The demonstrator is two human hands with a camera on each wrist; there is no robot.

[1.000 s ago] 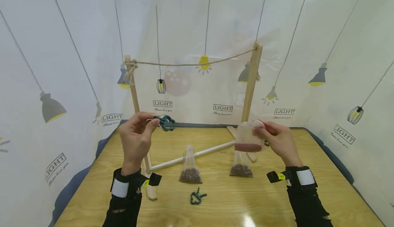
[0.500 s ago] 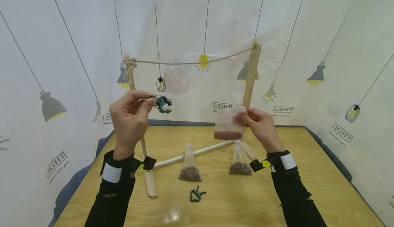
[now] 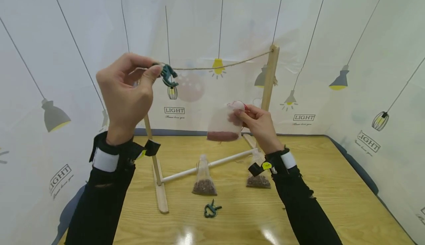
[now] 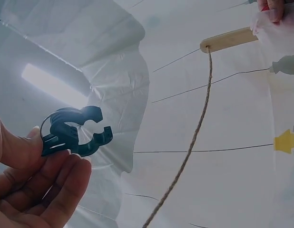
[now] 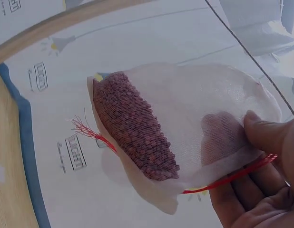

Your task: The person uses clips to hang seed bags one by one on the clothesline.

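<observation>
My left hand (image 3: 127, 90) pinches a dark green spring clip (image 3: 169, 76) by its handles, just in front of the rope (image 3: 206, 68). In the left wrist view the clip's two curved ends (image 4: 100, 135) stand apart, with nothing between them. A white mesh bag (image 3: 220, 121) hangs from my right hand (image 3: 262, 125), pinched at its top between thumb and fingers. Dark red granules (image 5: 132, 128) fill its lower part, and a red drawstring (image 5: 228, 178) trails along its side. Another green clip (image 3: 211, 210) lies on the table.
A wooden post (image 3: 270, 79) carries the rope's right end; the left post (image 3: 150, 141) is partly behind my hand. A white rod (image 3: 212, 164) joins them low down. Two mesh bags of brown bits, one in the middle (image 3: 204, 186) and one at right (image 3: 258, 181), rest on the table (image 3: 315, 186).
My left hand has risen with the clip up to the rope's height. My right hand has moved left and upward, carrying the mesh bag between the posts.
</observation>
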